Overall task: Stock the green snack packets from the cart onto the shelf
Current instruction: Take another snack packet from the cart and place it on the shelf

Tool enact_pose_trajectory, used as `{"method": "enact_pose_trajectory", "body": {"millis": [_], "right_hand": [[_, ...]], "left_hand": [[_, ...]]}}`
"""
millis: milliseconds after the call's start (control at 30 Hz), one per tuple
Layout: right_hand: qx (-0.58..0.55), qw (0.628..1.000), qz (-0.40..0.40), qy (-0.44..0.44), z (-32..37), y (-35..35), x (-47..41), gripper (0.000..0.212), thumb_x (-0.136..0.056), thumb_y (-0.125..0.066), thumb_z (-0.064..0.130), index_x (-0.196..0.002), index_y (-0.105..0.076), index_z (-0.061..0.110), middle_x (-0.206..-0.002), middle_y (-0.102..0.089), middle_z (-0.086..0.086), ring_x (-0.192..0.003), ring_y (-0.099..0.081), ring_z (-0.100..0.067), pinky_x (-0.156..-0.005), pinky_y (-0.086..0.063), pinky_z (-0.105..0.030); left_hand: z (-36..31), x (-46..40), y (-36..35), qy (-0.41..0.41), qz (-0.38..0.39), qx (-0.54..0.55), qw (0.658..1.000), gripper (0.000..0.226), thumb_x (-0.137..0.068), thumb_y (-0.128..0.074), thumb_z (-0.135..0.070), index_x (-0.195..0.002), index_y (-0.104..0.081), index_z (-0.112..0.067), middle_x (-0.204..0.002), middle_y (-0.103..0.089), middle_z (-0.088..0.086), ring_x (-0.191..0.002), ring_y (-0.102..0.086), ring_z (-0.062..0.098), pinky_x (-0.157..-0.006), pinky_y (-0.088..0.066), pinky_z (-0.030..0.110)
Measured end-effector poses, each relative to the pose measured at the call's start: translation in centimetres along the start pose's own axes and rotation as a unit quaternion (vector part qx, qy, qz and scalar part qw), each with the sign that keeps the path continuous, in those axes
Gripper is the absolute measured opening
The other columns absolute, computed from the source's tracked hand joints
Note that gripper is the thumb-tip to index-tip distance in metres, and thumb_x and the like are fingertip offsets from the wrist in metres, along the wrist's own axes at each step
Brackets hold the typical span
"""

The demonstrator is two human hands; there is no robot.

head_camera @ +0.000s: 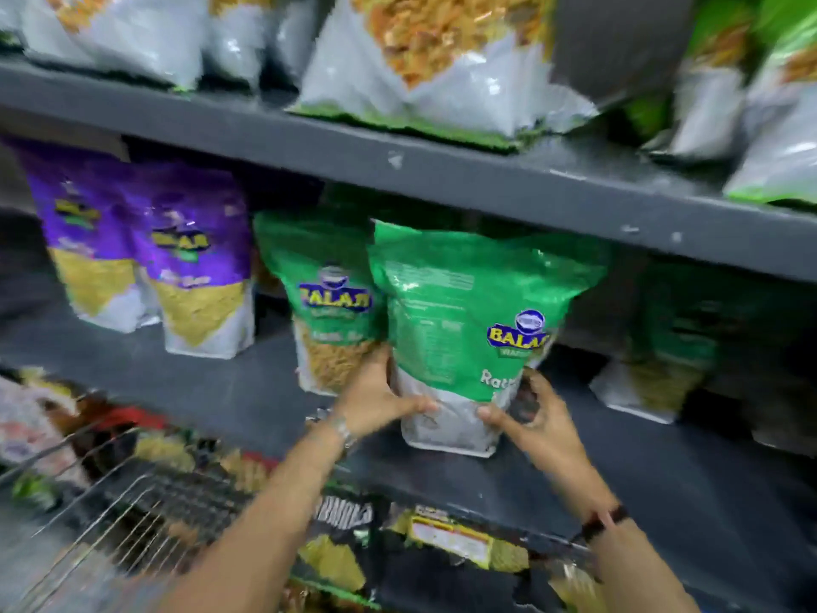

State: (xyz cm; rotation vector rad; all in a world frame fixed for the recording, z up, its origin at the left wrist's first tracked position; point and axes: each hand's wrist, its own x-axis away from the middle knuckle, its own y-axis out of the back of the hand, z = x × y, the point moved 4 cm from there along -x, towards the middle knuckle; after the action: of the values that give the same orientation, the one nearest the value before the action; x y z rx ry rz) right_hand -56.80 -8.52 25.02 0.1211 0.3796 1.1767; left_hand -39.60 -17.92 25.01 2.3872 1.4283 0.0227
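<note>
A green snack packet (pixel 460 311) stands upright on the dark grey middle shelf (pixel 212 382), its white base near the front edge. My left hand (pixel 380 400) grips its lower left side and my right hand (pixel 535 413) grips its lower right side. Just behind and left of it stands a second green packet (pixel 327 298), touching it. A third green packet (pixel 676 342) sits in shadow further right on the same shelf. The wire cart (pixel 132 502) is at the lower left with packets inside.
Two purple packets (pixel 146 245) stand at the left of the middle shelf. Grey-and-green packets (pixel 442 81) fill the upper shelf. Dark and yellow packets (pixel 446 537) lie on the shelf below. A gap lies between the held packet and the shadowed one.
</note>
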Motion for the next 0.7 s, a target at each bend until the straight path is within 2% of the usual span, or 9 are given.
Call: {"method": "enact_pose_trajectory", "body": {"millis": [67, 133, 233, 333, 367, 467, 533, 600, 700], "right_hand": [[-0.013, 0.999, -0.029, -0.022, -2.2, 2.0, -0.3, 0.058, -0.047, -0.087, 0.031, -0.094, -0.053, 0.029, -0.096, -0.063, 0.011, -0.078, -0.062, 0.013, -0.067, -0.048, -0.004], [-0.008, 0.998, -0.054, -0.039, -4.7, 2.9, -0.5, 0.067, -0.047, -0.087, 0.037, -0.102, -0.052, 0.021, -0.1, -0.066, 0.0, -0.076, -0.062, 0.013, -0.065, -0.048, -0.003], [0.003, 0.994, -0.096, -0.048, -7.3, 3.6, -0.3, 0.045, -0.07, -0.073, 0.004, -0.105, -0.05, 0.021, -0.101, -0.067, -0.003, -0.074, -0.061, 0.014, -0.064, -0.048, -0.004], [-0.008, 0.989, -0.139, -0.043, -7.2, 3.9, 1.1, 0.009, -0.08, -0.063, 0.025, -0.087, -0.057, 0.023, -0.079, -0.068, 0.017, -0.071, -0.059, 0.012, -0.066, -0.045, -0.006], [-0.025, 0.986, -0.159, -0.046, -7.3, 4.2, 1.5, 0.021, -0.078, -0.056, 0.041, -0.079, -0.06, 0.021, -0.076, -0.068, 0.013, -0.071, -0.059, 0.01, -0.068, -0.044, -0.008], [-0.083, 0.974, -0.198, -0.066, -8.0, 4.7, 1.8, 0.063, -0.066, -0.039, 0.072, -0.092, -0.064, 0.02, -0.1, -0.065, -0.005, -0.086, -0.057, 0.006, -0.081, -0.042, -0.008], [-0.113, 0.977, -0.153, -0.097, -8.1, 3.9, 1.2, 0.078, -0.065, -0.036, 0.079, -0.12, -0.052, 0.026, -0.13, -0.054, -0.003, -0.113, -0.051, -0.003, -0.098, -0.039, -0.019], [-0.143, 0.98, -0.086, -0.106, -7.9, 2.3, 0.7, 0.07, -0.071, -0.036, 0.077, -0.128, -0.04, 0.036, -0.141, -0.044, 0.005, -0.122, -0.045, 0.002, -0.1, -0.038, -0.016], [-0.185, 0.977, -0.049, -0.091, -8.1, 0.6, 0.9, 0.055, -0.085, -0.038, 0.06, -0.133, -0.036, 0.033, -0.144, -0.042, 0.0, -0.132, -0.039, -0.016, -0.112, -0.029, -0.045]], "left_hand": [[0.8, -2.1, -3.4, 0.015, 0.031, 0.024, 0.999, 0.065, -0.054, -0.081, -0.004, -0.102, -0.04, -0.019, -0.113, -0.057, 0.006, -0.113, -0.054, 0.023, -0.091, -0.043, 0.024], [2.0, -3.4, -5.5, 0.031, 0.046, 0.02, 0.998, 0.072, -0.047, -0.085, -0.024, -0.104, -0.042, -0.016, -0.117, -0.057, 0.009, -0.112, -0.053, 0.022, -0.089, -0.048, 0.025], [3.9, -4.9, -7.3, 0.044, 0.031, 0.029, 0.998, 0.104, -0.037, -0.081, -0.057, -0.121, -0.038, -0.012, -0.127, -0.053, 0.016, -0.117, -0.05, 0.028, -0.1, -0.043, 0.046], [3.8, -5.0, -7.6, 0.053, -0.029, 0.074, 0.995, 0.075, -0.071, -0.069, -0.005, -0.132, -0.025, -0.004, -0.142, -0.035, 0.019, -0.129, -0.036, 0.029, -0.107, -0.029, 0.032], [4.2, -4.9, -7.5, 0.045, -0.064, 0.078, 0.994, 0.066, -0.076, -0.062, 0.002, -0.131, -0.026, -0.002, -0.142, -0.034, 0.02, -0.129, -0.034, 0.027, -0.104, -0.026, 0.024], [4.7, -3.2, -7.3, 0.01, -0.122, 0.089, 0.989, 0.044, -0.08, -0.061, -0.014, -0.119, -0.041, -0.01, -0.128, -0.044, 0.017, -0.116, -0.044, 0.026, -0.103, -0.036, 0.028], [4.9, -1.9, -7.9, -0.001, -0.108, 0.09, 0.99, 0.046, -0.067, -0.064, -0.039, -0.104, -0.043, -0.021, -0.115, -0.044, 0.007, -0.1, -0.05, 0.021, -0.084, -0.046, 0.011], [4.9, -0.8, -9.2, -0.004, -0.051, 0.091, 0.995, 0.054, -0.052, -0.065, -0.047, -0.097, -0.041, -0.033, -0.109, -0.041, 0.0, -0.098, -0.049, 0.013, -0.071, -0.047, 0.005], [4.9, -0.4, -11.0, -0.013, -0.006, 0.08, 0.997, 0.086, -0.037, -0.077, -0.057, -0.108, -0.032, -0.041, -0.122, -0.035, 0.004, -0.118, -0.042, 0.019, -0.095, -0.045, 0.029]]}}
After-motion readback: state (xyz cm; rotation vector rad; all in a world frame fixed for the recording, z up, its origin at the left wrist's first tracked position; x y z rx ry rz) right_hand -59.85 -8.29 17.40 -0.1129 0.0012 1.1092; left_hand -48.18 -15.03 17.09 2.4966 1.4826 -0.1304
